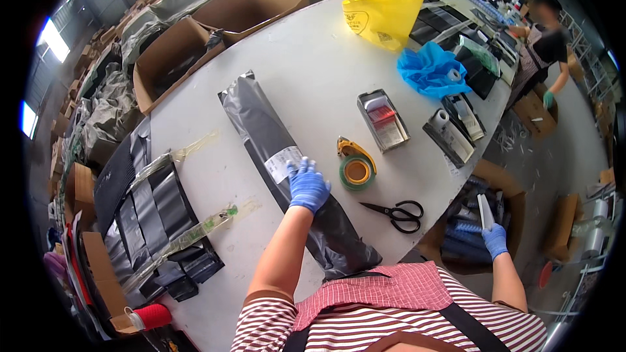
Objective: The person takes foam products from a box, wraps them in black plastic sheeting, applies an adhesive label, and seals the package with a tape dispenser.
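Observation:
A long parcel in dark grey plastic film (pixel 264 120) lies slantwise across the white table, its near end close to my apron. My left hand (pixel 308 187), in a blue glove, rests on it with fingers stretched out, touching the edge of a white label (pixel 282 161). Off the table's right side, my gloved right hand (pixel 495 241) is closed round a flat white strip-like piece (pixel 485 211), above a carton (pixel 515 201) of bluish rolls. Black-handled scissors (pixel 405 216) and a yellow tape dispenser (pixel 357 168) with green tape lie right of the parcel.
Black plastic bags (pixel 153 212) under clear tape lie at left. A grey box (pixel 383 121), a yellow bag (pixel 385 16) and a blue plastic bag (pixel 427 72) sit farther off. Open cartons (pixel 251 10) line the far edge; a co-worker (pixel 541 52) stands at far right.

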Available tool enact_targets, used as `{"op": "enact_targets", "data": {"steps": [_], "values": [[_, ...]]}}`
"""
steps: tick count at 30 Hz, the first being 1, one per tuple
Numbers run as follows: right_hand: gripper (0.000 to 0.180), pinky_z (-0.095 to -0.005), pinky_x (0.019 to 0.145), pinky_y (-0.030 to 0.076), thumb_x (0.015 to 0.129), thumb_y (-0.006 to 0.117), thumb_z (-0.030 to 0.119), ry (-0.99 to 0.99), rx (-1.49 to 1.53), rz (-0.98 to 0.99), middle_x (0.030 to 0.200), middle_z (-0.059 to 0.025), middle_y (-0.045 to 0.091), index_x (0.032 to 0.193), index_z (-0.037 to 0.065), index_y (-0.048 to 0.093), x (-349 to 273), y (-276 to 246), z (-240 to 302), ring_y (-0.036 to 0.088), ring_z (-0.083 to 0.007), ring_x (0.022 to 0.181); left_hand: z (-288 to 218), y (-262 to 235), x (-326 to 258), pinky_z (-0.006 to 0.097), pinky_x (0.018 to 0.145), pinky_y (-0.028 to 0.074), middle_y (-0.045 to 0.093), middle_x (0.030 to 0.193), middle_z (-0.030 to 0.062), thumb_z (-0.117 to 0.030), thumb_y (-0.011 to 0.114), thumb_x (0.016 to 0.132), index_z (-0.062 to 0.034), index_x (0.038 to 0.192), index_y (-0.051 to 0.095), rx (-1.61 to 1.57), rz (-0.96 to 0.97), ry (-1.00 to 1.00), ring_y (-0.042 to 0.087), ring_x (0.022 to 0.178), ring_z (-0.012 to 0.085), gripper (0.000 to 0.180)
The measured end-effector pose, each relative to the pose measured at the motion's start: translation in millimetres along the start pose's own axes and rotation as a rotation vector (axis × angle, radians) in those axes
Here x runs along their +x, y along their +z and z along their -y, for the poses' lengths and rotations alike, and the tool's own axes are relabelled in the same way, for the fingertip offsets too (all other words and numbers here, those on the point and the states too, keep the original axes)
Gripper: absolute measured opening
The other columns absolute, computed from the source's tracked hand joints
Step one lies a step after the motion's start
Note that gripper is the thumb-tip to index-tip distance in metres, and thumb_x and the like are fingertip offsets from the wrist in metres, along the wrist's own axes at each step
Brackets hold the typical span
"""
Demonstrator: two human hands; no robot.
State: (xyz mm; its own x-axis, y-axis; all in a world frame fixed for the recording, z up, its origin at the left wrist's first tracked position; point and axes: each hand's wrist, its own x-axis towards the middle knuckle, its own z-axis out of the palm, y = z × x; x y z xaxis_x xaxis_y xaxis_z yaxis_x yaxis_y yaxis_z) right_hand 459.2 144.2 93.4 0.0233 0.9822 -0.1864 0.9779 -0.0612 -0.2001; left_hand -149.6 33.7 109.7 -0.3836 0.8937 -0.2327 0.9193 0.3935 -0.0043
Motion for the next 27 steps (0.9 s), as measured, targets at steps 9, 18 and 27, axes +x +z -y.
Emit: {"op": "enact_targets", "data": {"steps": [9, 18, 27], "values": [[0.041, -0.0453, 0.074, 0.052, 0.079, 0.064, 0.034, -0.158, 0.288, 0.025, 0.092, -0.0253, 0.067, 0.104, 0.001, 0.066, -9.6, 24.1, 21.7, 0.066, -0.0395, 0.086, 96.6, 39.1, 10.2, 0.047, 0.110, 0.032, 0.049, 0.139, 0.0209, -0.030, 0.083, 0.064, -0.0141, 0.141, 0.043, -0.800, -0.395, -0.292, 0.039, 0.132, 0.0415, 0.089], [0.020, -0.0407, 0.060, 0.053, 0.083, 0.060, 0.022, 0.061, 0.526, 0.386, 0.074, -0.0139, 0.068, 0.088, 0.004, 0.068, -23.3, 52.3, -20.5, 0.066, -0.0259, 0.063, 17.8, 24.8, -23.4, 0.037, 0.117, 0.023, 0.013, 0.154, 0.0324, -0.025, 0.081, 0.071, -0.0235, 0.149, 0.036, -0.509, -0.236, -0.415, 0.020, 0.145, 0.0416, 0.091], [0.008, -0.0369, 0.049, 0.050, 0.084, 0.061, 0.015, -0.125, 0.726, -0.341, 0.067, -0.0083, 0.063, 0.080, 0.010, 0.065, 203.1, 11.0, -147.0, 0.064, -0.0229, 0.061, -32.2, 29.2, -90.4, 0.047, 0.117, 0.020, 0.013, 0.155, 0.0303, -0.031, 0.083, 0.069, -0.0181, 0.143, 0.046, -0.332, -0.187, -0.319, 0.018, 0.142, 0.0481, 0.084]]}}
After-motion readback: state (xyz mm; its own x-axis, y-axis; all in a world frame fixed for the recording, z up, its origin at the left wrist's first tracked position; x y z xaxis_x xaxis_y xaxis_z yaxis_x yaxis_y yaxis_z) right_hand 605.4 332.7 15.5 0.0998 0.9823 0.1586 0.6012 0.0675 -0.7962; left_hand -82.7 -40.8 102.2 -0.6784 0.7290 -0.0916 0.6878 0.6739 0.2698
